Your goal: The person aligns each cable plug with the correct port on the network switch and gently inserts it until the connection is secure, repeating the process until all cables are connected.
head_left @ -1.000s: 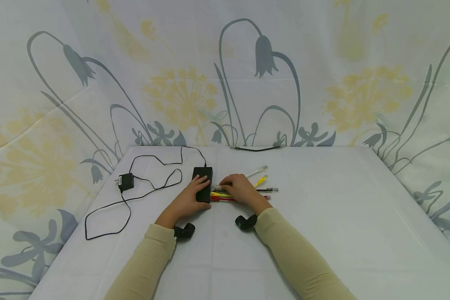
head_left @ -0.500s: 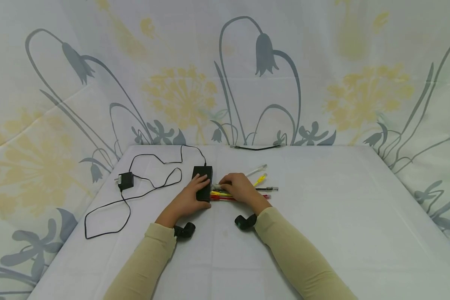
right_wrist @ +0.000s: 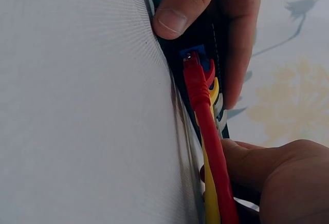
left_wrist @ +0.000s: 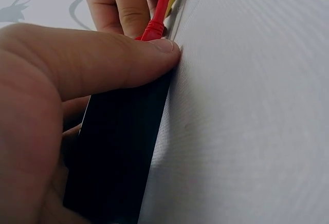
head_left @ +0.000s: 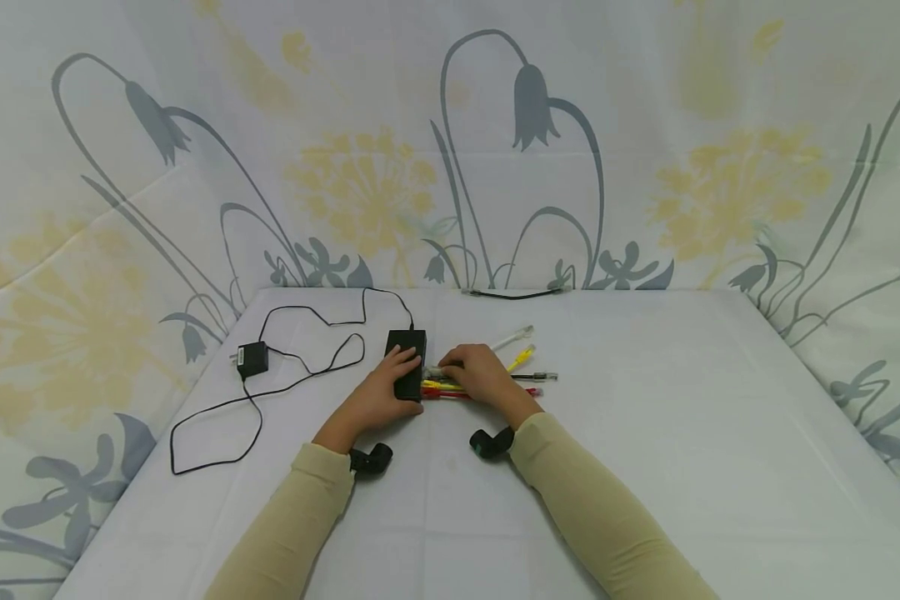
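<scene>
A black network switch lies on the white table, its row of ports facing right. My left hand grips it, with the thumb across its near end and fingers on its top. A red network cable sits at the nearest port, and a yellow network cable runs beside it. Just right of the ports, my right hand pinches a network cable close to its plug; the fingers hide which one. Out past this hand stick the ends of a white cable and a black cable.
A black power adapter lies at the left, its thin cord looping over the table to the switch. One short black cable lies along the back edge. Behind the table hangs a flowered curtain.
Both hands keep their places at the switch and the cables. Only a slight shift of the whole head view shows.
</scene>
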`<state>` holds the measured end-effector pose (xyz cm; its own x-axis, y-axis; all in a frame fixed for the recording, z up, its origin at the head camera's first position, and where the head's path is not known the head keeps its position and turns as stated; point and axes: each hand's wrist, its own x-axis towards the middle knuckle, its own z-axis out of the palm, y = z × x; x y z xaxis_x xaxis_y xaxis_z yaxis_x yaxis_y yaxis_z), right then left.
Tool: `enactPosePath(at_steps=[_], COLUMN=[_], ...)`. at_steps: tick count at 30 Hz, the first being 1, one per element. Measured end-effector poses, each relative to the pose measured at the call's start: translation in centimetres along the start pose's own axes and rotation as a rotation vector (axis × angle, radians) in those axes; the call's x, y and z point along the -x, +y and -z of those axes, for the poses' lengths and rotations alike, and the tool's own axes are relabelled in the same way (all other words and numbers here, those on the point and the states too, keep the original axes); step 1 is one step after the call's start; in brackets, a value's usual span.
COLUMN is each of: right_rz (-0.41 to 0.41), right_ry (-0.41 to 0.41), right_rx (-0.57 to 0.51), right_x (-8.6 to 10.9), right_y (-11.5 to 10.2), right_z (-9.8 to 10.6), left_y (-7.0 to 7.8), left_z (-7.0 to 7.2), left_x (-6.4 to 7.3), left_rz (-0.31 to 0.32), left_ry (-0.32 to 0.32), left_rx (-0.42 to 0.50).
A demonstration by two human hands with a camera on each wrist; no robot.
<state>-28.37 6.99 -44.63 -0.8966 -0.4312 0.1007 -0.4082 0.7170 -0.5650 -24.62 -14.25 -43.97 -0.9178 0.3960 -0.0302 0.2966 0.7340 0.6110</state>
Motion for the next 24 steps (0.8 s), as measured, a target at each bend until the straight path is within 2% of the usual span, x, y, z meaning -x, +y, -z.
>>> enactPosePath(at_steps=[24], right_rz=[0.004], right_ry=[0.027], right_rx=[-0.004], right_x=[-0.04], right_y=[-0.12], right_z=[-0.07], left_y=[-0.14], left_z=[-0.07], left_x=[-0.35], left_rz=[0.006], left_ry=[-0.013], left_rx=[-0.024])
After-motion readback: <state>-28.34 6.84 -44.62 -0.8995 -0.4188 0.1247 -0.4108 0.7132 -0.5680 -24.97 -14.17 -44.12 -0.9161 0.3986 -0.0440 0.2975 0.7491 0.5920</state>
